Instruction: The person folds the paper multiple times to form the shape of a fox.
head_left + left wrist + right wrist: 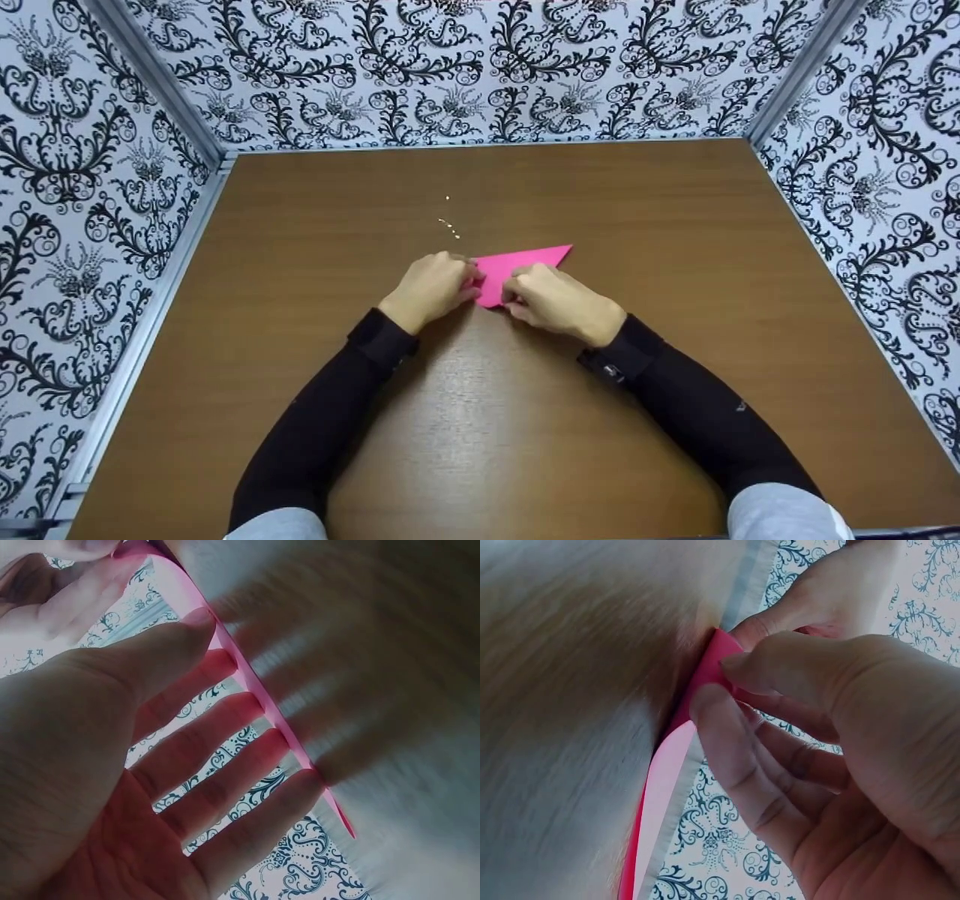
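Walls (465,75) edge table (637,210) left, right, far; paper (510,262) lies well inside.
Left hand (433,289) touches it, fingers straight; right hand (559,300) pinches it.

Head view high, angled down, wrist views close, pink paper (507,265) shared

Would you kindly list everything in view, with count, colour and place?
table: one, brown, centre
paper: one, pink, on the table
specks: several, pale, table's far half
patterned walls: three, white and black, left, right and far side
metal posts: two, grey, far corners
metal rail: one, grey, left edge
sleeves: two, black with light grey above, lower frame
wristbands: two, black, at the sleeve ends
left hand: one, bare, touching the paper
right hand: one, bare, touching the paper
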The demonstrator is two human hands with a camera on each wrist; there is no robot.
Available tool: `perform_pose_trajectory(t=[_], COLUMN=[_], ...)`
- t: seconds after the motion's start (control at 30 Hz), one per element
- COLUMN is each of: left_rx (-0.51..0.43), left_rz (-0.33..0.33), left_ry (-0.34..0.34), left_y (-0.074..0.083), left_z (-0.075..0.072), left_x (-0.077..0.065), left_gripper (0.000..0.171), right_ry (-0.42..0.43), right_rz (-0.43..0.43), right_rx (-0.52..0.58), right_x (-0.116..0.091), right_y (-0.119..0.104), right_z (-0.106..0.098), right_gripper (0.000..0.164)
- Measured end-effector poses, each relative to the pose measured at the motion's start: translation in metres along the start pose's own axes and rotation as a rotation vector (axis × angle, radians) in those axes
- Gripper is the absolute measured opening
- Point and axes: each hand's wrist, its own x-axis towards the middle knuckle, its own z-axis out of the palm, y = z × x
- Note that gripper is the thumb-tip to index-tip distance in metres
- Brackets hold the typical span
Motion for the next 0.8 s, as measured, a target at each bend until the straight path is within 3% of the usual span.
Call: perform_pose_trajectory(t=[0.3,0.8], left_rx=[0.002,0.004], left_rz=[0.003,0.009], left_ry=[0.016,0.013], left_y=[-0.0017,-0.0040], left_z=[0.0012,0.0017], left_x=[0.0003,0.0006], left_gripper=[0.016,0.015], right_ry=[0.040,0.016], right_rz=[-0.021,0.020], right_rx=[0.053,0.166], right_x=[0.0018,0.0028], right_y=[0.0030,0.0034], right_z=[0.0001,-0.0067], right_gripper=[0.008,0.008])
